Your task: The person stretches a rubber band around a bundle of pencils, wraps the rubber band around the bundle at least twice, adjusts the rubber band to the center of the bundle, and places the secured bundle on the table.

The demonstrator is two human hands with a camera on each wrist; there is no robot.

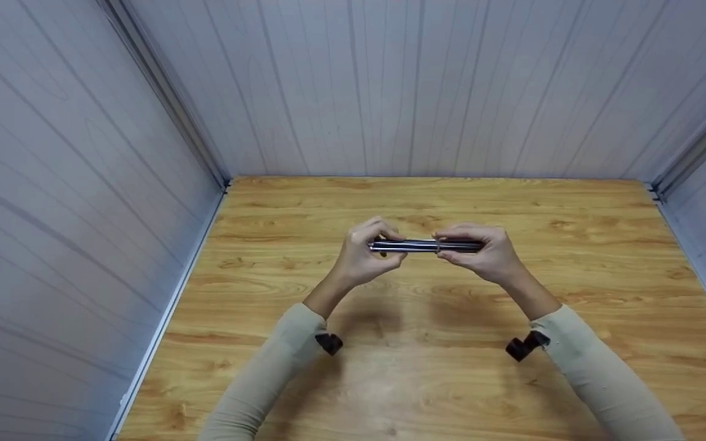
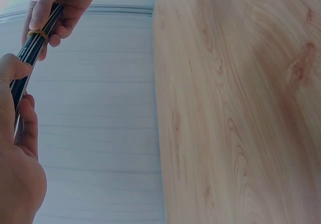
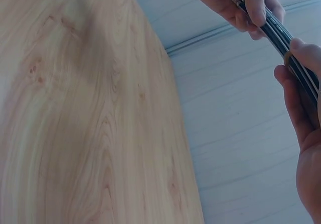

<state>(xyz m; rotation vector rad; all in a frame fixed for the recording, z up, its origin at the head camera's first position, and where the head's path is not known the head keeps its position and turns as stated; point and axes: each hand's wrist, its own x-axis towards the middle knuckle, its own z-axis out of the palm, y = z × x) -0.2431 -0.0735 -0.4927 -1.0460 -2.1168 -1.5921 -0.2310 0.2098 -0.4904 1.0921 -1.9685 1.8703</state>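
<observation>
A bundle of slim dark pencils [image 1: 417,245] is held level above the table between both hands. Around it runs a yellowish rubber band [image 2: 37,34], close to the right hand's fingertips. My left hand [image 1: 365,252] grips the bundle's left end between thumb and fingers. At the other end, my right hand [image 1: 489,252] pinches the bundle, its thumb and fingertips at the band [image 3: 287,58]. Pale lettering shows on one pencil in the left wrist view. The palms and fingers hide parts of both ends.
Beneath the hands lies a wood-grain table [image 1: 390,380]. Pale panelled walls [image 1: 390,86] stand behind it and at both sides. Each sleeve carries a small black wrist camera [image 1: 330,343].
</observation>
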